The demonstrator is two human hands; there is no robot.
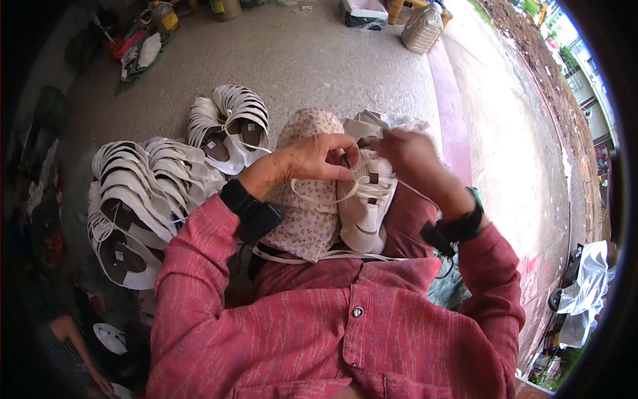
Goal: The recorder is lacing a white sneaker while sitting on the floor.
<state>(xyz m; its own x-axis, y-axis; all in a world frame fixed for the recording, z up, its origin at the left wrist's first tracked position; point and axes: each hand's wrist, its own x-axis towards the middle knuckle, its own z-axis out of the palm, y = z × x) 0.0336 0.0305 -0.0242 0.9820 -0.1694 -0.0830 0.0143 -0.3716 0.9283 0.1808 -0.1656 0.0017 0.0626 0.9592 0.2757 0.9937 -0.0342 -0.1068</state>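
Observation:
A white mesh shoe upper [363, 206] lies on my lap, its rounded toe end toward me. My left hand [318, 158] is closed in a pinch on a white shoelace [308, 199], which hangs in a loop beside the upper. Over the far end of the upper, my right hand [413, 158] has its fingers curled and blurred by motion. What its fingertips hold, if anything, is hidden. A flower-patterned cloth [311, 223] covers my lap just left of the upper.
Stacked white shoe uppers [126, 199] stand at left, with another bundle [229, 126] beyond. A plastic jug [423, 30] and a white bin [365, 12] stand on the far floor. A yellow-labelled bottle [164, 16] is far left. Another person's arm [76, 342] shows lower left.

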